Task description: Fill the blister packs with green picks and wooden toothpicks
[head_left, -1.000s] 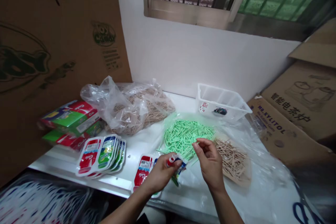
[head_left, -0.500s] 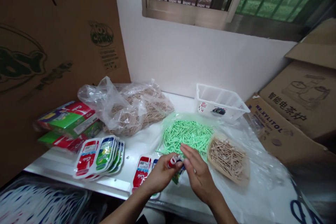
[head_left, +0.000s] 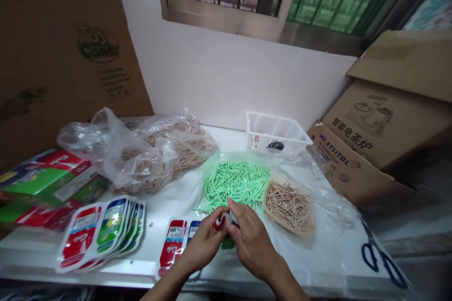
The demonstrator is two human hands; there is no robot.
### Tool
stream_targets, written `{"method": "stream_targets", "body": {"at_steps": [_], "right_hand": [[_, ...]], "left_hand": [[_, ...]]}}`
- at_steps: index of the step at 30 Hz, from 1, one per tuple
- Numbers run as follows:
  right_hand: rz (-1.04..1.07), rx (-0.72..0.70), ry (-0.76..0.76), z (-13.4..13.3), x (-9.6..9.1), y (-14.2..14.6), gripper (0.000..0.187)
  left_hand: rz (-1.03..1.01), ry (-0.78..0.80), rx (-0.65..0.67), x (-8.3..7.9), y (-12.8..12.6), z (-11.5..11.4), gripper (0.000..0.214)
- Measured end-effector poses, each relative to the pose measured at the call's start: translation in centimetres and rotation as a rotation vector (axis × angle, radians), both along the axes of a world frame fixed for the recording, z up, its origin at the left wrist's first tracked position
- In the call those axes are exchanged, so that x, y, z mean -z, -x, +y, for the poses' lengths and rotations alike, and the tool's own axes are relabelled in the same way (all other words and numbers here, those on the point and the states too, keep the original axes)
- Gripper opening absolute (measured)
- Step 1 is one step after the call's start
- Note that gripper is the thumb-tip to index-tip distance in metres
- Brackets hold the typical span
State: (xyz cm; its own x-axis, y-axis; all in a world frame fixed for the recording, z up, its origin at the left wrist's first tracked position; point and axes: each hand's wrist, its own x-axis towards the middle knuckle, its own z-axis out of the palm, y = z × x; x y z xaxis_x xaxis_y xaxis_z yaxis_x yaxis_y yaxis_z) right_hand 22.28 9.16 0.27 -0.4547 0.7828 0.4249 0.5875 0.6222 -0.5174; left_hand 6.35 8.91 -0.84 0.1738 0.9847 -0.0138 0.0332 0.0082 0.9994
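My left hand (head_left: 205, 241) is closed around a small curled packet (head_left: 219, 222), red and white on its near side. My right hand (head_left: 250, 239) presses on the packet's other side, thumb and fingers together; a blue and green part shows below, and much of it is hidden by the fingers. Flat bottle-shaped packs, red Cola (head_left: 172, 246) and blue, lie partly under my left forearm. Farther left is a fanned stack of red and green packs (head_left: 112, 225). Just beyond my hands lies a heap of light green sticks (head_left: 235, 183) on clear plastic.
A tub of brown sticks (head_left: 288, 204) stands right of the green heap. Behind are a clear bag of brown sticks (head_left: 165, 148) and a white basket (head_left: 278, 134). Cardboard boxes (head_left: 363, 127) stand right; display boxes (head_left: 45, 174) lie left. Scissors handles (head_left: 383, 263) show at right.
The view has swung to the right, so the table things sit farther left. Both hands stay together at the packet, with my right fingers now covering more of it.
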Motion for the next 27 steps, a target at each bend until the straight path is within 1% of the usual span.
{"method": "stream_targets", "body": {"at_steps": [2,4,8,10,12,13,14,15,17,19,21,24,27], "right_hand": [[-0.043,-0.016,-0.008,0.1,0.1,-0.4,0.04],[-0.026,-0.001,0.018,0.2,0.1,-0.8,0.033],[0.095,0.053,0.069,0.4,0.0,-1.8,0.024],[0.137,0.069,0.152,1.0,-0.1,-3.3,0.025],[0.124,0.08,0.272,2.3,0.1,-6.1,0.032],[0.085,0.1,0.305,3.1,0.3,-7.9,0.032],[0.001,0.167,0.298,4.1,0.7,-9.8,0.03],[-0.143,0.237,0.265,5.1,1.0,-11.8,0.028],[-0.534,0.403,0.26,7.0,1.8,-15.1,0.029],[-0.647,0.465,0.247,8.5,2.5,-16.8,0.027],[-0.689,0.471,0.222,9.8,3.2,-16.7,0.026],[-0.736,0.448,0.187,11.6,4.4,-14.9,0.025],[-0.758,0.418,0.186,12.9,5.8,-13.4,0.027]], "left_hand": [[-0.017,0.047,-0.021,-0.1,-0.1,0.0,0.031],[-0.044,0.089,-0.009,-0.3,-0.1,0.0,0.031],[-0.085,0.135,0.091,-0.1,0.0,0.4,0.029],[-0.076,0.164,0.11,0.3,0.2,0.7,0.033],[-0.049,0.166,0.085,0.7,0.4,1.0,0.039],[-0.031,0.155,0.06,0.8,0.6,1.1,0.039],[-0.013,0.14,0.03,0.9,0.8,1.2,0.038],[0.007,0.134,-0.006,0.9,0.9,1.2,0.036],[0.04,0.138,-0.093,0.8,1.1,1.5,0.034],[0.045,0.143,-0.155,0.7,0.9,1.8,0.034],[0.031,0.147,-0.169,0.7,0.3,2.1,0.034],[0.027,0.139,-0.099,0.7,-0.7,2.2,0.033],[0.04,0.135,-0.044,0.6,-1.1,2.0,0.033]]}}
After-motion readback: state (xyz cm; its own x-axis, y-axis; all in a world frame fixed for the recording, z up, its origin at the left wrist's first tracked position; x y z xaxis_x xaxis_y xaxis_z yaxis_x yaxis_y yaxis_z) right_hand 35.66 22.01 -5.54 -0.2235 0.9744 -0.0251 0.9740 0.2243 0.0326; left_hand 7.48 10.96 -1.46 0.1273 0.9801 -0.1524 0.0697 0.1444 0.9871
